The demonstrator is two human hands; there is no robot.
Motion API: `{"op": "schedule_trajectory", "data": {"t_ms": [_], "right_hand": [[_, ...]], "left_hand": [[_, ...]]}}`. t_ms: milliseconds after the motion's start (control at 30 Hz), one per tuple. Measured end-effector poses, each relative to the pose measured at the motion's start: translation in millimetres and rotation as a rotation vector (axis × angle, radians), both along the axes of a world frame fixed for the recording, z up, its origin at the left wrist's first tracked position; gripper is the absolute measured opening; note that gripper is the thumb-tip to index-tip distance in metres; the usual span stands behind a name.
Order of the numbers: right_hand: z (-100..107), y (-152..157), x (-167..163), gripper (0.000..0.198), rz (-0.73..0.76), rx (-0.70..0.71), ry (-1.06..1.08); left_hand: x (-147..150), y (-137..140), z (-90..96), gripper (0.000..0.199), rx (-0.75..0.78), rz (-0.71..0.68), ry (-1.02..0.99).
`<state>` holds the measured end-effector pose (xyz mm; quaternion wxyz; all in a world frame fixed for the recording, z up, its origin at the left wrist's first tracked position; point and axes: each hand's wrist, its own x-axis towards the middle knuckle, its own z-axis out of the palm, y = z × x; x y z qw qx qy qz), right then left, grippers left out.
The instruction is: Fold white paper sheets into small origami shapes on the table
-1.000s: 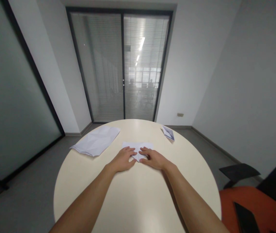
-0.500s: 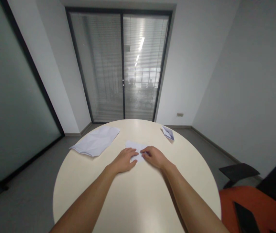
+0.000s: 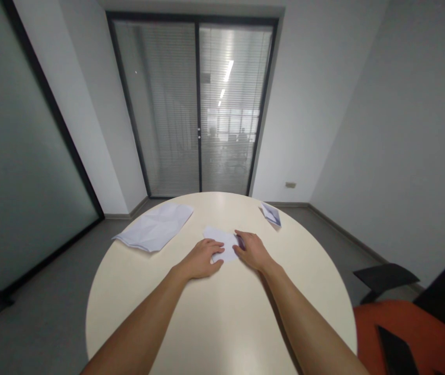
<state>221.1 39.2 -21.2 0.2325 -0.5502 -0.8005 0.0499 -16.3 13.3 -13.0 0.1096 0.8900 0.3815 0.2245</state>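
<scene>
A small sheet of white paper (image 3: 227, 241) lies on the round table in front of me, partly covered by my hands. Across its left part rests my left hand (image 3: 206, 257), fingers stretched out over the surface and thumb spread apart near the lower edge. My right hand (image 3: 252, 250) is at the sheet's right edge. Its fingers are slightly bent, the thumb is held apart from them, and a dark shadow shows beneath. Whether the right fingertips press on the edge is hard to make out.
A larger creased white sheet (image 3: 156, 226) lies at the left of the cream table (image 3: 222, 317). A small folded paper piece (image 3: 271, 214) sits near the far right rim. An orange chair (image 3: 413, 330) with black armrests stands at the right. Beyond is a glazed door with blinds (image 3: 163, 114).
My right hand has shifted right, from the middle of the small sheet to its right edge, and its fingers have spread. More of the sheet shows. My left hand has barely moved.
</scene>
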Motion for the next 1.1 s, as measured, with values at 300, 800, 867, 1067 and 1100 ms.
{"op": "schedule_trajectory", "data": {"t_ms": [300,800,867,1067,1100], "right_hand": [[17.4,-8.9,-6.9,0.053,0.012,0.012,0.011],[28.2,-14.6,-11.3,0.038,0.133,-0.018,-0.027],[28.4,-14.6,-11.1,0.036,0.15,-0.017,-0.037],[30.2,-16.8,-12.0,0.034,0.155,-0.024,-0.064],[31.3,-18.1,-12.7,0.033,0.151,-0.027,-0.074]], "left_hand": [[3.3,-3.4,3.3,0.04,0.013,-0.026,0.026],[3.0,-4.7,3.6,0.037,0.077,-0.032,0.024],[2.7,-5.4,3.9,0.036,0.091,-0.026,0.027],[3.0,-5.9,5.9,0.037,0.06,-0.026,0.078],[3.2,-5.8,6.5,0.038,0.049,-0.028,0.086]]}}
